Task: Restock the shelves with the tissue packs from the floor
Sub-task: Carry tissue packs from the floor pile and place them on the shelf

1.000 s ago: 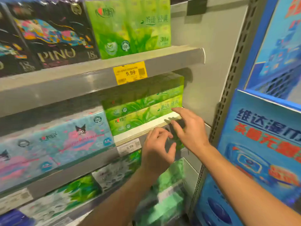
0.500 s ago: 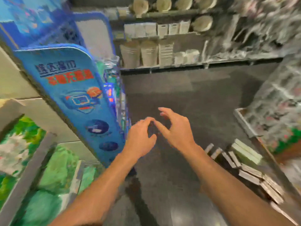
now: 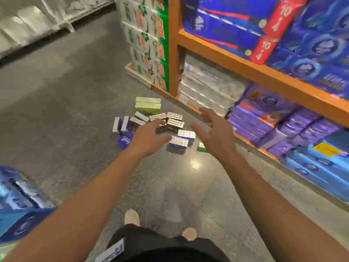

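Several tissue packs lie scattered on the grey floor ahead of me: a green pack (image 3: 147,107) at the far end, purple-and-white packs (image 3: 121,124) to the left, brown-printed packs (image 3: 174,119) in the middle, and white-topped purple packs (image 3: 179,142) nearest. My left hand (image 3: 149,136) reaches out above the pile, fingers spread and holding nothing. My right hand (image 3: 213,130) is stretched out beside it, fingers spread, also empty. Both hands hover in the air in front of the packs.
An orange-framed shelf (image 3: 264,72) on the right holds blue and purple tissue bundles. A tall stack of green-and-white cartons (image 3: 147,40) stands at its end. A blue display (image 3: 17,201) sits at the lower left. My feet (image 3: 132,217) stand on the floor (image 3: 56,91).
My view has swung from the green packs on the shelf, across the aisle, down to the floor pile. Both hands left the shelf and now reach toward the scattered packs.
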